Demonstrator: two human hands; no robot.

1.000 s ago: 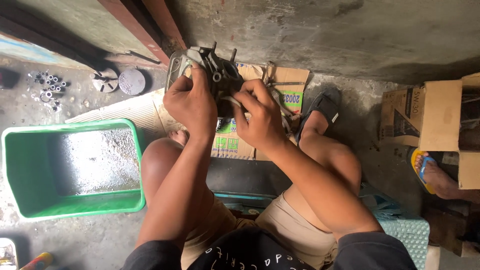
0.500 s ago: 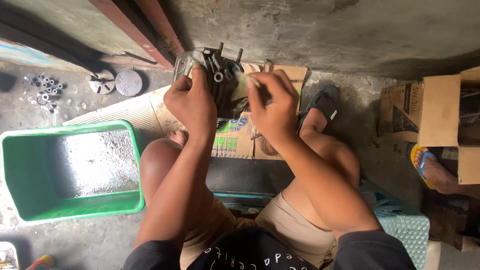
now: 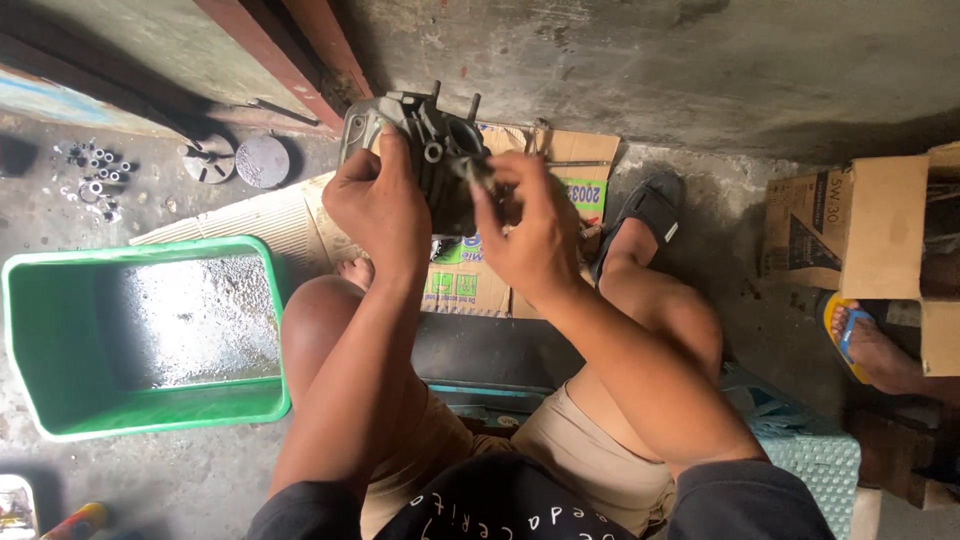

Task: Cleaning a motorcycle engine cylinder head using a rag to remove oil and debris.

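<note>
I sit low with my knees apart and hold a grey metal engine part (image 3: 425, 140) with several studs sticking up, raised in front of me. My left hand (image 3: 380, 205) grips its left side. My right hand (image 3: 530, 230) is closed around a small dark piece or tool at the part's right face; my fingers hide most of it. Flattened cardboard (image 3: 470, 285) lies on the floor under the part.
A green plastic tub (image 3: 60, 400) holding shiny liquid stands at my left. Small nuts and bearings (image 3: 95, 180) and two round metal discs (image 3: 262, 162) lie at the far left. A cardboard box (image 3: 860, 225) and another person's sandalled foot (image 3: 865, 340) are at the right.
Both hands and the engine part have shifted slightly up and right. My right hand moved from the part's lower right side up onto its right face.
</note>
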